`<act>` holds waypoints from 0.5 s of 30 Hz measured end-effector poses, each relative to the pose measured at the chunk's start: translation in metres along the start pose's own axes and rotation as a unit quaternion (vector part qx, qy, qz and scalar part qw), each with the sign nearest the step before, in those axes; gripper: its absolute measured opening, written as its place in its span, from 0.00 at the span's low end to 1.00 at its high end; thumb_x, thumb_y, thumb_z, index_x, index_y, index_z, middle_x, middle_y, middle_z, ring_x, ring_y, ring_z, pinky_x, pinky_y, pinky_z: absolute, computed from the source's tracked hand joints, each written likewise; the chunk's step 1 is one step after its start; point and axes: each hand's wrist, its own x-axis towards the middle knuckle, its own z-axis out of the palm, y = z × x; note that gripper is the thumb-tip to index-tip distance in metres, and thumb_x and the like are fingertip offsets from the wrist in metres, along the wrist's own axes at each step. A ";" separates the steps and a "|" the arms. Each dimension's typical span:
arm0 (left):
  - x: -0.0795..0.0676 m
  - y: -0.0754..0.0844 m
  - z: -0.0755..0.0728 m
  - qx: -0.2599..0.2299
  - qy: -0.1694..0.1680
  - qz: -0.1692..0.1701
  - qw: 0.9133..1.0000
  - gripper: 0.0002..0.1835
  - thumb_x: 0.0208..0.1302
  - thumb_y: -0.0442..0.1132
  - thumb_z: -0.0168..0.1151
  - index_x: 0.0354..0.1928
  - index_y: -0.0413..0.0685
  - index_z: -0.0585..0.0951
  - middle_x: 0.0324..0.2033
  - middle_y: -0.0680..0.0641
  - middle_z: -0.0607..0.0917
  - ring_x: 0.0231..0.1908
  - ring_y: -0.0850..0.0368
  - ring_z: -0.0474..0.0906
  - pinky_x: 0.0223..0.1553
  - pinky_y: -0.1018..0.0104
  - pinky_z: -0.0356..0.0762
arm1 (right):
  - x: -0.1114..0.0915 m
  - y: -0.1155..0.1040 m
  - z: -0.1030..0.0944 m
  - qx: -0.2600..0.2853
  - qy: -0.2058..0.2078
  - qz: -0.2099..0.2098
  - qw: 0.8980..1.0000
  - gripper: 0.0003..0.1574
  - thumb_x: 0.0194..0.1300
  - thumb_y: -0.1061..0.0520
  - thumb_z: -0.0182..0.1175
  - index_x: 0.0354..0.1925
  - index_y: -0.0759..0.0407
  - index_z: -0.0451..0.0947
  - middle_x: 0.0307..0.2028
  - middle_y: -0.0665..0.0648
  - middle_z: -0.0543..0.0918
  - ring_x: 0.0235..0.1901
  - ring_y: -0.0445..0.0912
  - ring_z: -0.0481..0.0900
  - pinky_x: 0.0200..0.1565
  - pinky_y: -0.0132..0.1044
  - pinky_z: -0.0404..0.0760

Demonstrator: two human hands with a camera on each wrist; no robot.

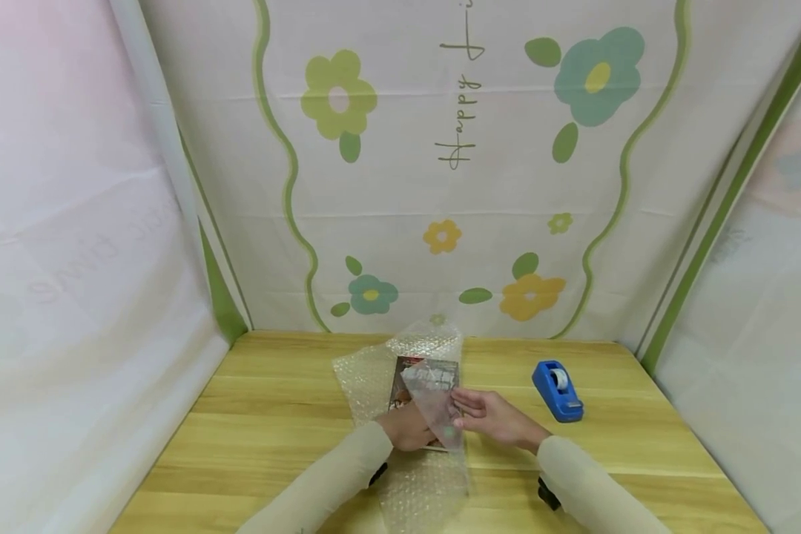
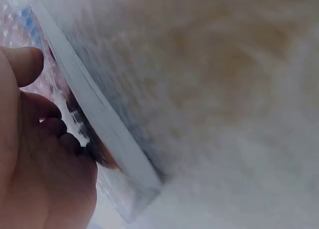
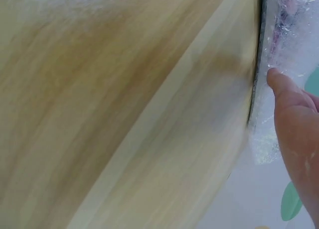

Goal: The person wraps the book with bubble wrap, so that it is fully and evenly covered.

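Observation:
A book [image 1: 406,376] with a dark picture cover lies flat on a sheet of bubble wrap [image 1: 367,378]. One flap of the wrap is folded over the cover from the right. On the book's lower part rests my left hand [image 1: 403,429], its fingertips partly hidden by the flap; the left wrist view shows the book's white page edge [image 2: 99,107] beside the fingers. My right hand [image 1: 500,421] touches the wrap along the book's right edge with extended fingers. In the right wrist view its thumb [image 3: 284,87] lies against the wrap.
A blue tape dispenser [image 1: 557,391] with a roll of tape stands to the right on the wooden table [image 1: 260,415]. Flower-printed cloth [image 1: 387,185] hangs at the back, with cloth walls at both sides. Loose bubble wrap spreads above and below the book.

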 end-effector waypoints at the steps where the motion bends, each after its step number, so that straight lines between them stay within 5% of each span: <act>1: -0.002 -0.004 0.001 0.007 0.007 -0.008 1.000 0.32 0.86 0.49 0.43 0.84 0.46 0.57 0.83 0.43 0.59 0.82 0.48 0.57 0.82 0.55 0.59 | 0.000 0.000 0.001 -0.001 -0.001 -0.001 1.000 0.47 0.80 0.58 0.59 0.81 0.75 0.48 0.81 0.74 0.54 0.80 0.69 0.56 0.74 0.45 0.70; 6: -0.019 -0.029 -0.003 0.090 0.014 -0.068 0.994 0.31 0.86 0.47 0.40 0.83 0.41 0.60 0.83 0.38 0.59 0.83 0.41 0.53 0.83 0.47 0.54 | 0.002 -0.005 0.007 -0.065 -0.006 0.000 0.998 0.51 0.78 0.53 0.62 0.81 0.75 0.47 0.81 0.74 0.51 0.80 0.68 0.56 0.76 0.56 0.65; 11: -0.040 -0.043 -0.025 0.055 0.003 -0.151 0.987 0.33 0.86 0.46 0.40 0.81 0.31 0.57 0.83 0.33 0.53 0.84 0.35 0.46 0.83 0.42 0.53 | 0.000 -0.016 0.017 -0.195 0.001 0.017 0.981 0.55 0.77 0.44 0.63 0.82 0.72 0.49 0.81 0.73 0.54 0.79 0.66 0.61 0.75 0.61 0.66; 15: -0.053 -0.051 -0.036 0.039 0.034 -0.185 0.981 0.35 0.85 0.46 0.39 0.81 0.26 0.53 0.82 0.29 0.53 0.83 0.33 0.48 0.81 0.40 0.55 | -0.002 -0.025 0.026 -0.262 -0.006 0.019 0.965 0.57 0.77 0.42 0.62 0.82 0.73 0.47 0.80 0.73 0.59 0.78 0.65 0.63 0.75 0.61 0.67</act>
